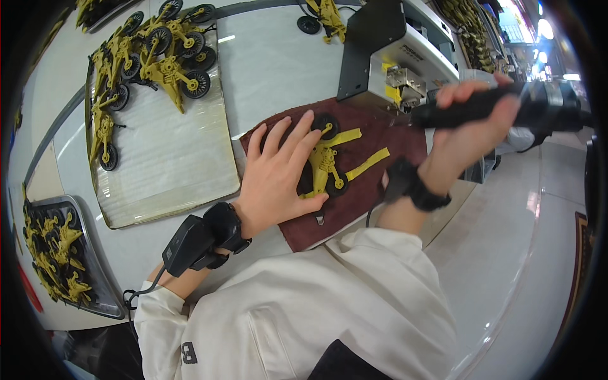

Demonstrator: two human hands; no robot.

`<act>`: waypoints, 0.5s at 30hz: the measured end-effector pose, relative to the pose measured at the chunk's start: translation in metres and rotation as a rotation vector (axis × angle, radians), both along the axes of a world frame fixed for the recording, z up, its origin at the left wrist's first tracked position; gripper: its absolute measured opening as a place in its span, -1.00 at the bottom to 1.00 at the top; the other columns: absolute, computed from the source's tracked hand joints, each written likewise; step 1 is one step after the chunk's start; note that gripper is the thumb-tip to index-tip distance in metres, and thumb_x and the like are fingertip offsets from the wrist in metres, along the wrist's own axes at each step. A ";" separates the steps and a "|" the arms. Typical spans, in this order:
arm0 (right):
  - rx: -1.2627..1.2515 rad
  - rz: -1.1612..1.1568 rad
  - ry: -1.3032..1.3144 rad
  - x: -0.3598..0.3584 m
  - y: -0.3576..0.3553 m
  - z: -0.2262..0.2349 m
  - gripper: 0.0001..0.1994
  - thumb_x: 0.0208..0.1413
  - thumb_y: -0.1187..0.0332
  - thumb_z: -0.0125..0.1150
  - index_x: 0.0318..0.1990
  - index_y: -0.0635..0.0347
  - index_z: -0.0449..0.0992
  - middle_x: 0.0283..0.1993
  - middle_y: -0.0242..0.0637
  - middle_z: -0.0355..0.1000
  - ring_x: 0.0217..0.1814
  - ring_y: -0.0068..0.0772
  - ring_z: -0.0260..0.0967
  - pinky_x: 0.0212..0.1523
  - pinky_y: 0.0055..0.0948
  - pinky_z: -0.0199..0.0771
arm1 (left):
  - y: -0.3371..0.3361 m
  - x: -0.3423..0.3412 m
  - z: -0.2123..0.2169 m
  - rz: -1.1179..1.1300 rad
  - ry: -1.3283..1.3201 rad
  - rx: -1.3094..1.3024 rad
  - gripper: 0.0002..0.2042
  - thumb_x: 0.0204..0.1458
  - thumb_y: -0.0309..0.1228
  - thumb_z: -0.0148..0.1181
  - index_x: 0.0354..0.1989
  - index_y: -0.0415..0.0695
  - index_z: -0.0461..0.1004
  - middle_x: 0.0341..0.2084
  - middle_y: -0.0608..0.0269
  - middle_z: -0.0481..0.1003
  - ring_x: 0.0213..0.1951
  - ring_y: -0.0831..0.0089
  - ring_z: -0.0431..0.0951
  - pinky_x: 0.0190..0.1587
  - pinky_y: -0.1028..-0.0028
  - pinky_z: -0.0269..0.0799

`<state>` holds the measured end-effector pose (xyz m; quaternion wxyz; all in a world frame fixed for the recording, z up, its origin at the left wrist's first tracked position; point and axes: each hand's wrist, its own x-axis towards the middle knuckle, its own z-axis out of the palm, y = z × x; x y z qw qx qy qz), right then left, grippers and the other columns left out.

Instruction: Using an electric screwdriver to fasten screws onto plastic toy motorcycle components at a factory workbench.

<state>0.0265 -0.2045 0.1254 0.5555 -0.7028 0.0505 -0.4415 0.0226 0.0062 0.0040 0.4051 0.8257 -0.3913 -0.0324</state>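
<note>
On a maroon cloth [392, 180] lies a yellow plastic toy frame [324, 166] with black spoked wheels. My left hand [275, 168] rests over its left side, fingers spread and thumb by its lower end, hiding part of it. Two yellow strips [368, 164] on the cloth lie just right of the frame. My right hand [472, 120] is closed around a black power screwdriver [459, 114], held almost level above the cloth's right edge and smeared by motion. Its tip points left, close to the metal fitting [405, 83] on a dark box-shaped machine [373, 47].
A shallow cardboard tray [171, 171] at the left bears several similar yellow frames [168, 66]. More pieces fill a metal tray [113, 297] at the lower left. Another wheeled frame [328, 19] lies behind, beside the machine. The table's edge runs along the right.
</note>
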 end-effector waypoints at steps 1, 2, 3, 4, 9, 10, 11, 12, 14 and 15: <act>0.074 0.119 0.018 -0.014 0.007 -0.003 -0.39 0.09 -0.17 -0.05 -0.04 0.27 0.17 -0.62 -0.23 0.26 -0.69 -0.36 0.21 -0.63 -0.33 0.30 | 0.000 0.001 0.000 -0.014 0.006 0.005 -0.19 -0.42 -0.12 0.36 0.12 -0.11 0.23 0.21 0.12 0.16 0.18 0.07 0.14 0.23 0.07 -0.10; 0.077 0.283 -0.069 -0.021 0.020 -0.015 -0.32 0.06 -0.23 -0.07 0.00 0.28 0.14 -0.62 -0.22 0.26 -0.71 -0.35 0.21 -0.63 -0.33 0.28 | 0.002 0.001 -0.003 -0.012 0.019 0.016 -0.19 -0.43 -0.12 0.36 0.12 -0.11 0.23 0.21 0.13 0.16 0.18 0.06 0.14 0.23 0.07 -0.09; 0.075 0.426 -0.156 -0.029 0.034 -0.022 -0.26 0.03 -0.29 -0.08 0.05 0.28 0.10 -0.63 -0.21 0.26 -0.72 -0.34 0.20 -0.64 -0.33 0.27 | 0.002 0.001 -0.002 -0.007 0.024 0.015 -0.19 -0.43 -0.12 0.36 0.12 -0.11 0.23 0.21 0.13 0.16 0.18 0.06 0.14 0.23 0.07 -0.09; 0.065 0.485 -0.202 -0.033 0.047 -0.027 -0.22 0.04 -0.29 -0.09 0.07 0.32 0.02 -0.57 -0.14 0.30 -0.68 -0.30 0.27 -0.59 -0.34 0.35 | 0.002 0.001 -0.001 -0.010 0.014 0.011 -0.20 -0.42 -0.12 0.36 0.12 -0.10 0.23 0.21 0.14 0.16 0.18 0.06 0.14 0.22 0.07 -0.09; 0.032 0.646 -0.203 -0.029 0.067 -0.043 -0.11 0.01 -0.25 -0.01 0.15 0.40 -0.18 -0.41 -0.06 0.37 -0.54 -0.23 0.37 -0.43 -0.39 0.45 | 0.002 0.001 -0.005 -0.005 0.019 -0.021 -0.21 -0.43 -0.12 0.36 0.11 -0.09 0.24 0.20 0.16 0.18 0.18 0.07 0.14 0.22 0.05 -0.07; 0.006 0.647 -0.171 -0.029 0.066 -0.044 -0.14 0.01 -0.20 0.05 0.15 0.36 -0.16 -0.39 -0.06 0.36 -0.50 -0.23 0.37 -0.44 -0.38 0.45 | 0.002 0.000 -0.005 0.000 0.021 -0.022 -0.21 -0.43 -0.12 0.36 0.11 -0.09 0.24 0.20 0.16 0.18 0.18 0.07 0.14 0.22 0.05 -0.07; 0.007 0.653 -0.169 -0.028 0.067 -0.046 -0.14 0.01 -0.20 0.05 0.15 0.36 -0.16 -0.39 -0.06 0.36 -0.50 -0.23 0.37 -0.44 -0.38 0.45 | 0.003 0.000 -0.005 -0.004 0.023 -0.016 -0.21 -0.43 -0.12 0.36 0.11 -0.09 0.24 0.20 0.16 0.18 0.18 0.07 0.14 0.22 0.05 -0.07; 0.051 0.643 -0.170 -0.025 0.068 -0.047 -0.15 0.00 -0.20 0.06 0.15 0.33 -0.14 -0.40 -0.07 0.36 -0.51 -0.24 0.37 -0.44 -0.37 0.45 | 0.003 0.000 -0.005 -0.007 0.026 -0.010 -0.21 -0.43 -0.13 0.37 0.11 -0.09 0.24 0.20 0.16 0.18 0.18 0.07 0.14 0.22 0.05 -0.07; 0.097 0.634 -0.165 -0.024 0.071 -0.050 -0.15 -0.02 -0.21 0.07 0.15 0.31 -0.12 -0.40 -0.08 0.36 -0.52 -0.24 0.37 -0.44 -0.36 0.45 | 0.003 0.000 -0.006 -0.004 0.033 -0.013 -0.21 -0.43 -0.12 0.37 0.11 -0.08 0.24 0.20 0.16 0.18 0.18 0.07 0.14 0.22 0.05 -0.07; 0.125 0.607 -0.165 -0.023 0.072 -0.051 -0.17 -0.02 -0.18 0.11 0.13 0.29 -0.10 -0.42 -0.09 0.36 -0.52 -0.25 0.36 -0.44 -0.35 0.45 | 0.003 0.000 -0.006 -0.005 0.035 -0.015 -0.21 -0.43 -0.12 0.37 0.11 -0.08 0.24 0.20 0.16 0.18 0.18 0.07 0.14 0.22 0.04 -0.08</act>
